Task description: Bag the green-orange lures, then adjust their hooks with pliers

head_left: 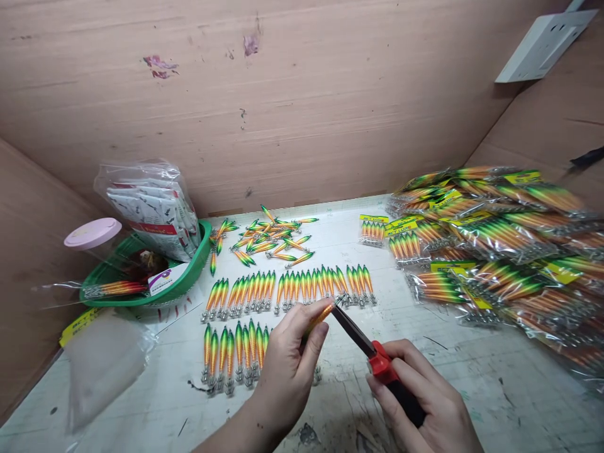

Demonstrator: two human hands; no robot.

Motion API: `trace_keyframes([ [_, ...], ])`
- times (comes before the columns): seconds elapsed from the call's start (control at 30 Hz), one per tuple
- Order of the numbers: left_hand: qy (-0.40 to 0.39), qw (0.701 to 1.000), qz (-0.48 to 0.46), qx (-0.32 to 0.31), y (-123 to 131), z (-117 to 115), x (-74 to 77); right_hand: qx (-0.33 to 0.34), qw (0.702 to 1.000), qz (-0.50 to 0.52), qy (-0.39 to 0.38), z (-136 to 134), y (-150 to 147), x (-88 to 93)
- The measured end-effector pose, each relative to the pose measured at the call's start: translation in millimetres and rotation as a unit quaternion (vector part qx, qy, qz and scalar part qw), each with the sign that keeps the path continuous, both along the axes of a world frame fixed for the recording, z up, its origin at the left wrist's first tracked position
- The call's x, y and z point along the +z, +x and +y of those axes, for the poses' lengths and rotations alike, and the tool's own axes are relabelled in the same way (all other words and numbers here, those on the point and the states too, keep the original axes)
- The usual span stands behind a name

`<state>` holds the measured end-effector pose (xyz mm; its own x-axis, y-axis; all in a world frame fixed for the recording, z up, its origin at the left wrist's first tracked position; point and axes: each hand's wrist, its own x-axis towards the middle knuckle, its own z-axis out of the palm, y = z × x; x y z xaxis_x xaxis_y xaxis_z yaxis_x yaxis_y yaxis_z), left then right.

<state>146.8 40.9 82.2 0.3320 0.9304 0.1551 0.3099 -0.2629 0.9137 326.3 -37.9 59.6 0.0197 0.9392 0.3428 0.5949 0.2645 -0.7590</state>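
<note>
Between the thumb and fingers of my left hand (295, 358) is a fishing lure (318, 316), orange where it shows, its other end hidden by the hand. My right hand (425, 396) grips a tool with a red and black handle (384, 367). The tool's dark, narrow metal jaws (353, 331) point up and left, and their tip is at the lure's end. Beyond the hands, green, yellow and orange lures (240, 293) stand side by side in a row. A second row (229, 352) lies nearer, partly covered by my left hand.
A loose heap of lures (271, 236) lies farther back. Bagged lures (500, 236) pile up on the right. On the left are a green basket (205, 251) with packets, a pink-lidded cup (93, 233) and clear plastic bags (106, 362). Boards surround the worktop, with a socket (545, 47) at upper right.
</note>
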Motion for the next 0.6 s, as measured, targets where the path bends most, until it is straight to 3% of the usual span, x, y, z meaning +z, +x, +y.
trace_keyframes([
  [0.2,0.205,0.972,0.115,-0.002,-1,-2,-3.8,0.032,0.999,-0.03,0.005,-1,10,2.1],
  [0.4,0.318,0.929,0.19,-0.025,-2,0,-9.2,0.075,0.996,-0.054,0.012,0,21,2.7],
  [0.5,0.316,0.926,0.205,-0.037,-2,1,-8.3,0.085,0.995,-0.04,0.016,0,23,2.9],
  [0.6,0.201,0.959,0.187,-0.061,-4,0,-6.4,0.098,0.995,-0.031,-0.001,0,25,2.3],
])
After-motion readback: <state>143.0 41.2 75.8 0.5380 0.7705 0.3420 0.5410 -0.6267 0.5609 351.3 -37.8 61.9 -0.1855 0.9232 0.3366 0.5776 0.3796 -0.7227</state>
